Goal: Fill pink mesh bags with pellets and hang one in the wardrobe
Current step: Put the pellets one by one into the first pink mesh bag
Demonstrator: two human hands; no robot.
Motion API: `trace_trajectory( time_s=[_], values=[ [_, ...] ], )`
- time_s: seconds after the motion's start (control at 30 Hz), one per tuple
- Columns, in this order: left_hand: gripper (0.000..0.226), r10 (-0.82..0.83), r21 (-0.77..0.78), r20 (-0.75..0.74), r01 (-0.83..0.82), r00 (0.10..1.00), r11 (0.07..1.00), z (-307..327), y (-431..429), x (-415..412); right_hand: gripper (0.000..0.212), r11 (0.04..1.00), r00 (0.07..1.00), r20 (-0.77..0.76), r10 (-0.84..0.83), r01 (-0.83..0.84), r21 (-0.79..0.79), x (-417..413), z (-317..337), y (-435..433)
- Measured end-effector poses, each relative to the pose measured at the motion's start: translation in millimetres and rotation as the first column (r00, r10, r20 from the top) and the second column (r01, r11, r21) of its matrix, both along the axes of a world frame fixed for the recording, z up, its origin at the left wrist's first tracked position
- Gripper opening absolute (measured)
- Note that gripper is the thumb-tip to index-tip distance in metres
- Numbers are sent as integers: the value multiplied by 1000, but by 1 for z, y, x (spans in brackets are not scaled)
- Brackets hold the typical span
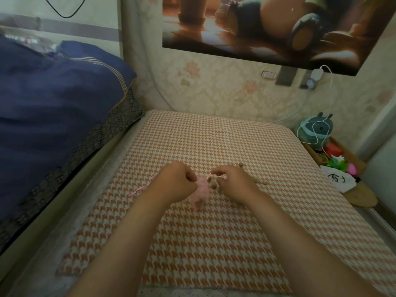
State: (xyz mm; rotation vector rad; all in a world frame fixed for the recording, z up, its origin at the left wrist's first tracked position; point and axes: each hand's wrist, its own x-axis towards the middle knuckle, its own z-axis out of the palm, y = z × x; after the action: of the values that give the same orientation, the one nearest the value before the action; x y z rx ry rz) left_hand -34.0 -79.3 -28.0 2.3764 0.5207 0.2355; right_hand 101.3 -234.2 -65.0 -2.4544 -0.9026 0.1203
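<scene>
On your left the navy duvet (53, 103) is drooping over the bed's edge, right beside the long side of the orange houndstooth mat (214, 254). The mat is spreading wide toward you and toward the wall, giving open room on both sides of your forearms. A pink drawstring (139, 189) is trailing out to the left of your left hand (175, 181), which is pinching the top of the pink mesh bag (201, 190) with curled fingers. The bag is lying on the mat between your hands. Brown pellets (212, 183) are sitting at its right edge, under the bent fingers of your right hand (233, 181); I cannot tell whether it is gripping anything. Past the mat's right edge, a teal plush toy (315, 131) is crowding a wooden box (351, 159).
</scene>
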Motion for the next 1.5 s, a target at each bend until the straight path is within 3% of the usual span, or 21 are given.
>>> trace_trajectory(
  time_s=[0.27,0.63,0.77,0.93,1.07,1.23,1.5],
  values=[
    [29,-68,-8,-2,68,998,998,-7,-3,5,26,972,988,122,92,-62,-224,16,-11,26],
    [9,-79,-115,91,89,993,989,-2,-11,-1,10,984,986,140,90,-66,-163,17,-24,27],
    [22,-116,-92,21,118,993,989,-6,-10,-4,15,997,995,92,47,-41,-69,16,-21,22],
    [27,-131,-104,-4,130,991,986,-7,-9,-2,12,960,1000,-19,-18,23,279,1,5,9],
    [30,-159,-134,7,158,987,978,-6,-10,-2,13,934,999,-22,33,-23,356,-21,27,0],
    [22,-181,-150,21,182,983,972,-7,-11,-7,11,965,974,154,165,-192,179,-45,31,-8],
    [30,-196,-195,58,204,979,959,-9,-7,-9,20,965,940,226,256,-264,3,-47,28,-7]
  ],
)
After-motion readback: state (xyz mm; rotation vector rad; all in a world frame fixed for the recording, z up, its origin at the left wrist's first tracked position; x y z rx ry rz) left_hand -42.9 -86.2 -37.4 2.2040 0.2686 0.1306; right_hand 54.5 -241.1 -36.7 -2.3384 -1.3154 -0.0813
